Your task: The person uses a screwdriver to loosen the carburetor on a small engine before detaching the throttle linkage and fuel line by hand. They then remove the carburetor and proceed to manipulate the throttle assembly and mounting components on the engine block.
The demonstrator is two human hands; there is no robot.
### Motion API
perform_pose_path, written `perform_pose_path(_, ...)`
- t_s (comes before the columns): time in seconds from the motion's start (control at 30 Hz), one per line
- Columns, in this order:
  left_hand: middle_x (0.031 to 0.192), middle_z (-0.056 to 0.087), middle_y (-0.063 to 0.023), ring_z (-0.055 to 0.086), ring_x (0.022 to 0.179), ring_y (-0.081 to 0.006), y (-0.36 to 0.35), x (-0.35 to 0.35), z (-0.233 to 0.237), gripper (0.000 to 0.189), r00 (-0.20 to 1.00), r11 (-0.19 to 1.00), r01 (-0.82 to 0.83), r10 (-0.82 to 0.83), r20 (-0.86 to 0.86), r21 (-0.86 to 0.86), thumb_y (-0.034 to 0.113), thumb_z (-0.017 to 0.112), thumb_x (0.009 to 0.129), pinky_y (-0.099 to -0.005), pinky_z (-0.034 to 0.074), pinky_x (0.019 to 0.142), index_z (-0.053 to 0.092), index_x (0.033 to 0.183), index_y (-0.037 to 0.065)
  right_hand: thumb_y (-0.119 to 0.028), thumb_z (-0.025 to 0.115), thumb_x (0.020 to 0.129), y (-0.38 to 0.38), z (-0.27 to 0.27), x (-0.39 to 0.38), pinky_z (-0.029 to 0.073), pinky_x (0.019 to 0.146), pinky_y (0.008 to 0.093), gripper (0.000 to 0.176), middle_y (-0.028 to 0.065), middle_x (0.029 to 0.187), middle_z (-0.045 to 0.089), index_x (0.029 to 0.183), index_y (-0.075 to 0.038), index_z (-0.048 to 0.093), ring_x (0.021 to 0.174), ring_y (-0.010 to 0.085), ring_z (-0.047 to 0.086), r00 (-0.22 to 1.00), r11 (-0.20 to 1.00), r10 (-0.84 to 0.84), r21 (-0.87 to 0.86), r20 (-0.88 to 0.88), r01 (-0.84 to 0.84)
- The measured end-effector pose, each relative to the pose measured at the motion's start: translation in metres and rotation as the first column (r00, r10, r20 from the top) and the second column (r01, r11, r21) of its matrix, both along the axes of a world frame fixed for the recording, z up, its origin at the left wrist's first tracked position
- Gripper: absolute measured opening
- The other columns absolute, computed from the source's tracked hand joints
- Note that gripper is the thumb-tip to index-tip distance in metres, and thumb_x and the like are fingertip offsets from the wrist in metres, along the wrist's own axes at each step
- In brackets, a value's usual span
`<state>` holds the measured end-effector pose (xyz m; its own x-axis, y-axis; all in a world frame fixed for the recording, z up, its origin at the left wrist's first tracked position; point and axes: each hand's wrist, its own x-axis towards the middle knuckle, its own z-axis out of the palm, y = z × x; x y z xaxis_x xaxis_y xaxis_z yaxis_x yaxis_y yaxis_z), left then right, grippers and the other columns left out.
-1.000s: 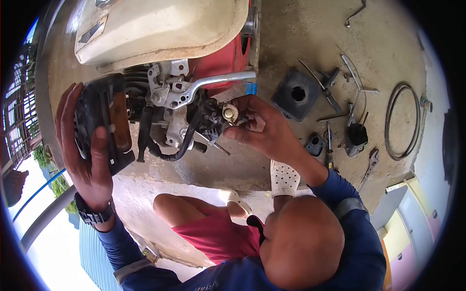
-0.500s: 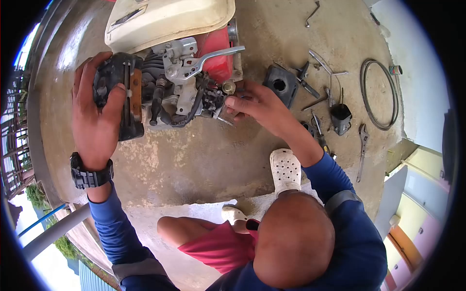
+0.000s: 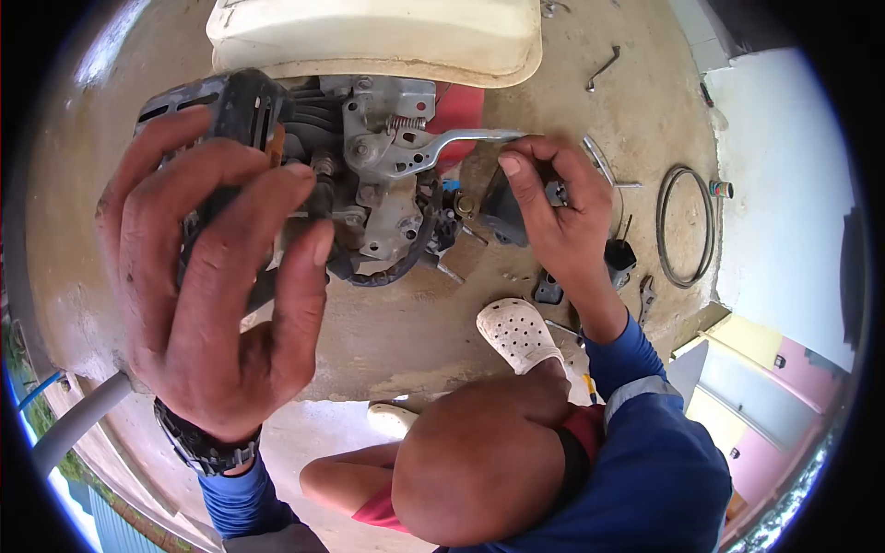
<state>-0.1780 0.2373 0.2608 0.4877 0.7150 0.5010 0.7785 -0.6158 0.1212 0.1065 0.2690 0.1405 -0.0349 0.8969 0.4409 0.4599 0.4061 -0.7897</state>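
Note:
A small engine [image 3: 378,175] lies on the floor with its metal brackets, spring and black hose exposed. From its middle a silver metal lever [image 3: 452,146] reaches right. My right hand [image 3: 562,189] is closed at the lever's far tip, thumb and forefinger pinched over it. Raised close to the camera, my left hand [image 3: 217,267] has bent fingers with the thumb apart and nothing between them. It overlaps the black slotted cover [image 3: 253,101] on the engine's left side. A small carburetor [image 3: 447,226] sits low on the engine's right, near the hose.
A cream fuel tank [image 3: 378,41] tops the engine. To the right lie a black housing [image 3: 502,212], a black cup-shaped part [image 3: 619,258], an adjustable wrench [image 3: 646,295], a coiled cable [image 3: 671,221] and a small can [image 3: 722,189]. My clog [image 3: 516,334] rests on the floor below.
My left hand has left the black cover and come up toward the camera. My right hand has moved from the carburetor up and right to the lever's tip. The view has shifted.

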Motion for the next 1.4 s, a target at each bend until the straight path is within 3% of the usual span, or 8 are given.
perform_pose_path(0.17, 0.108, 0.064, -0.0043, 0.058, 0.101, -0.0298, -0.041, 0.046, -0.019, 0.045, 0.988, 0.988, -0.138, 0.142, -0.061, 0.069, 0.035, 0.088, 0.076, -0.0437, 0.046, 0.089, 0.08, 0.111, 0.008, -0.009, 0.08, 0.094, 0.015, 0.014, 0.002, 0.045, 0.054, 0.0248, 0.011, 0.0047, 0.08, 0.067, 0.098, 0.0, 0.073, 0.061, 0.0101, 0.059, 0.992, 0.977, 0.1, 0.182, 0.076, -0.112)
perform_pose_path(0.4, 0.113, 0.066, 0.0017, 0.058, 0.103, -0.0227, -0.058, 0.076, -0.055, 0.036, 0.937, 0.947, -0.314, 0.321, -0.138, 0.072, 0.015, 0.083, 0.075, -0.0404, 0.042, 0.088, 0.078, 0.111, 0.013, -0.008, 0.082, 0.09, 0.014, 0.011, 0.012, 0.047, 0.05, 0.0265, 0.011, 0.0062, 0.083, 0.074, 0.097, -0.003, 0.075, 0.056, 0.0128, 0.062, 0.957, 0.936, 0.281, 0.198, 0.072, -0.29)
perform_pose_path(0.5, 0.112, 0.066, 0.0001, 0.058, 0.104, -0.0254, -0.061, 0.088, -0.048, 0.033, 0.891, 0.903, -0.429, 0.424, -0.16, 0.008, 0.009, 0.081, 0.08, -0.041, 0.043, 0.088, 0.078, 0.113, 0.013, -0.007, 0.078, 0.094, 0.009, 0.003, 0.013, 0.053, 0.063, 0.0276, 0.012, 0.012, 0.087, 0.075, 0.103, -0.001, 0.076, 0.071, 0.0153, 0.071, 0.93, 0.93, 0.366, 0.031, 0.037, -0.367)
perform_pose_path(0.6, 0.11, 0.066, -0.001, 0.058, 0.103, -0.0272, -0.068, 0.095, -0.054, 0.03, 0.85, 0.86, -0.51, 0.504, -0.157, 0.002, 0.009, 0.08, 0.082, -0.0418, 0.044, 0.088, 0.078, 0.112, 0.013, -0.011, 0.083, 0.088, 0.009, -0.011, 0.012, 0.05, 0.051, 0.0295, 0.014, 0.0079, 0.085, 0.075, 0.099, -0.005, 0.076, 0.056, 0.0186, 0.065, 0.922, 0.914, 0.386, 0.127, 0.02, -0.385)
perform_pose_path(0.83, 0.109, 0.065, -0.003, 0.058, 0.1, -0.0282, -0.075, 0.108, -0.069, 0.031, 0.83, 0.834, -0.549, 0.551, -0.086, 0.045, 0.003, 0.079, 0.082, -0.0425, 0.045, 0.087, 0.077, 0.112, 0.011, -0.013, 0.079, 0.092, 0.014, -0.017, 0.013, 0.052, 0.054, 0.0337, 0.013, 0.0084, 0.086, 0.075, 0.103, -0.008, 0.075, 0.061, 0.0237, 0.069, 0.918, 0.917, 0.395, 0.081, -0.049, -0.39)
perform_pose_path(1.13, 0.102, 0.062, -0.0069, 0.056, 0.094, -0.0298, -0.077, 0.113, -0.085, 0.032, 0.826, 0.827, -0.562, 0.562, -0.031, 0.012, -0.003, 0.076, 0.085, -0.0414, 0.048, 0.083, 0.074, 0.115, 0.007, -0.004, 0.077, 0.091, 0.028, 0.0, 0.015, 0.054, 0.058, 0.0332, 0.018, 0.0083, 0.096, 0.075, 0.109, -0.007, 0.077, 0.063, 0.0213, 0.067, 0.948, 0.928, 0.313, 0.194, 0.059, -0.319)
perform_pose_path(1.2, 0.1, 0.061, -0.0076, 0.055, 0.093, -0.0297, -0.077, 0.114, -0.085, 0.031, 0.827, 0.827, -0.562, 0.562, -0.02, 0.011, -0.002, 0.076, 0.085, -0.0416, 0.048, 0.083, 0.073, 0.115, 0.007, -0.006, 0.078, 0.089, 0.044, 0.0, 0.019, 0.055, 0.061, 0.033, 0.024, 0.0066, 0.104, 0.072, 0.113, -0.008, 0.076, 0.067, 0.0215, 0.067, 0.961, 0.891, 0.234, 0.364, 0.145, -0.271)
perform_pose_path(1.4, 0.098, 0.057, -0.0099, 0.056, 0.093, -0.0312, -0.072, 0.117, -0.08, 0.027, 0.805, 0.805, -0.593, 0.593, -0.007, -0.039, -0.001, 0.075, 0.086, -0.0435, 0.048, 0.081, 0.071, 0.111, 0.006, -0.021, 0.082, 0.087, 0.066, 0.018, 0.04, 0.056, 0.064, 0.0362, 0.042, 0.0059, 0.108, 0.07, 0.127, -0.016, 0.072, 0.073, 0.0233, 0.07, 0.876, 0.884, 0.302, 0.233, 0.375, -0.405)
